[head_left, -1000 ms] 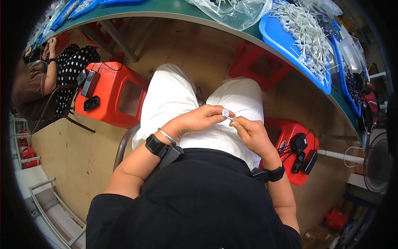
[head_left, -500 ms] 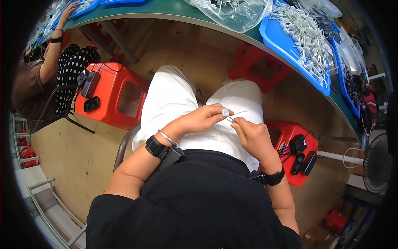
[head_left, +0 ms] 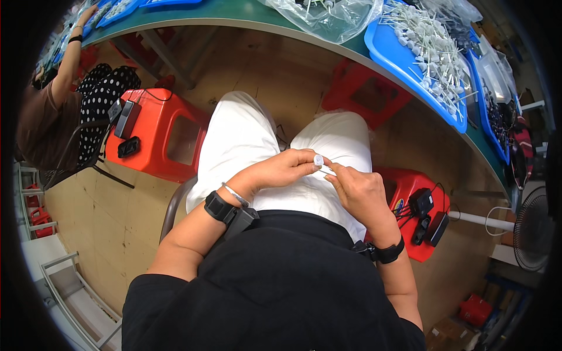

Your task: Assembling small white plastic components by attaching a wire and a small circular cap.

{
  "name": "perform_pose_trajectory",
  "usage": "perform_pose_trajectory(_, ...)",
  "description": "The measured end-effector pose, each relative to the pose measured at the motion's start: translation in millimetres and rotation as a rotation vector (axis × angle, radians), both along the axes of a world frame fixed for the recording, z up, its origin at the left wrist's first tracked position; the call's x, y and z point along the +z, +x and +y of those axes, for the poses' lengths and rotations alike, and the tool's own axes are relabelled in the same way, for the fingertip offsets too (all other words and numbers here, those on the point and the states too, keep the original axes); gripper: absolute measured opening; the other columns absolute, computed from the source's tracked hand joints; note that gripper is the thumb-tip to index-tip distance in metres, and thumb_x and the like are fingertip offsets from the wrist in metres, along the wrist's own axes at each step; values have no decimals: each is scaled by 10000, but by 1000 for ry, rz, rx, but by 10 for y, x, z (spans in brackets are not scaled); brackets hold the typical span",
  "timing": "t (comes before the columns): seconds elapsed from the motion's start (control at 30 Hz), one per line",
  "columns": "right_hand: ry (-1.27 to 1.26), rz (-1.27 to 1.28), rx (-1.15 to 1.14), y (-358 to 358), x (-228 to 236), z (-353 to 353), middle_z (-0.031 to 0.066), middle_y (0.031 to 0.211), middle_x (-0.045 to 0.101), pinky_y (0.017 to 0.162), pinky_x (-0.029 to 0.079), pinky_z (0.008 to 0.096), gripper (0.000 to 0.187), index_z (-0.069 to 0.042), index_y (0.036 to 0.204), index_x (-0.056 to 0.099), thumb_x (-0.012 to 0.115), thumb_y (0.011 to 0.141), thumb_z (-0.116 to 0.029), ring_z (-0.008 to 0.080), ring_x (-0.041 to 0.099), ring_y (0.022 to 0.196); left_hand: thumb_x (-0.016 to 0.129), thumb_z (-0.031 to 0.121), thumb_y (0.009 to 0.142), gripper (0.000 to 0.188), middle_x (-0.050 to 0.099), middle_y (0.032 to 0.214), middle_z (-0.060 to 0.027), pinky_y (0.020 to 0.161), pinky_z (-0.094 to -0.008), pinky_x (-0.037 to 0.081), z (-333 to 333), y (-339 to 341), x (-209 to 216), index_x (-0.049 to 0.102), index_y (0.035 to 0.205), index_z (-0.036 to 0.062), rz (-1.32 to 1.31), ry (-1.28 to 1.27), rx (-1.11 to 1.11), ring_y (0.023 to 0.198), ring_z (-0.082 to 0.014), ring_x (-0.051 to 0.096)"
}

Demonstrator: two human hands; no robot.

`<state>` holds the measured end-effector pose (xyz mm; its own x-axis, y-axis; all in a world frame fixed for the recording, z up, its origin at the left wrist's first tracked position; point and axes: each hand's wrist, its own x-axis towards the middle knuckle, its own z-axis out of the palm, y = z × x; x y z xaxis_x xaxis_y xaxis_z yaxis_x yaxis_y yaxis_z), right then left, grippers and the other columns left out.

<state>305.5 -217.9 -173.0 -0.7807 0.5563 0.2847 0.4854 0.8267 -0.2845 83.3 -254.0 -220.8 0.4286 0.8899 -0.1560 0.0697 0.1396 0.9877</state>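
Observation:
Over my lap, my left hand (head_left: 285,168) pinches a small whitish, bud-like piece (head_left: 318,159) between thumb and fingertips. My right hand (head_left: 360,188) is closed close by on its right. Its thumb and forefinger pinch a thin pale stick (head_left: 328,171) that runs toward the bud-like piece. Whether the stick is joined to that piece is too small to tell. The right hand's other fingers are curled under, partly hidden.
A blue tray (head_left: 374,44) heaped with similar white-headed sticks stands on the green table (head_left: 234,13), beside a clear plastic bag (head_left: 351,26). Red stools (head_left: 149,143) flank me, with black devices on them. A fan (head_left: 531,229) stands at right; a co-worker (head_left: 50,126) sits at left.
My right hand has turned slightly, its knuckles raised, and the bud-like piece shows a different side. At left, the co-worker's arm has shifted leftward along the table.

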Motion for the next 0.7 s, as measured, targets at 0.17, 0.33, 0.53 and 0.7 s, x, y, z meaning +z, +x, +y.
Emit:
perform_pose_trajectory(0.17, 84, -25, 12, -12, -1, -7, 38, 594, 547, 457, 440, 334, 243, -42, 1035, 664, 729, 883, -220, 177, 571, 488, 529, 190, 1039, 334, 657, 1207, -63, 1007, -305, 434, -4, -4, -34, 613, 1312, 17, -19, -30, -10, 1134, -146, 574)
perform_pose_trajectory(0.33, 93, -17, 3, -19, -19, -21, 39, 583, 536, 454, 441, 332, 200, -42, 969, 641, 718, 888, -208, 173, 572, 485, 513, 240, 1046, 348, 686, 1152, -80, 983, -310, 445, -21, 4, -59, 627, 1300, 31, -70, -40, 6, 1084, -150, 593)
perform_pose_trajectory(0.53, 219, -70, -28, -33, 0, -53, 20, 577, 482, 433, 402, 323, 169, -64, 1001, 686, 712, 893, -192, 165, 528, 462, 541, 181, 1036, 352, 669, 1244, -70, 1043, -323, 429, -5, -13, -47, 601, 1344, 23, -120, -115, -15, 1184, -152, 575)
perform_pose_trajectory(0.7, 288, -101, -14, -33, -20, -70, 16, 575, 468, 436, 397, 319, 167, -47, 967, 674, 713, 888, -189, 158, 530, 469, 541, 164, 1032, 351, 665, 1257, -72, 1059, -322, 423, 5, -23, -121, 599, 1341, 8, -146, -119, -29, 1204, -157, 573)
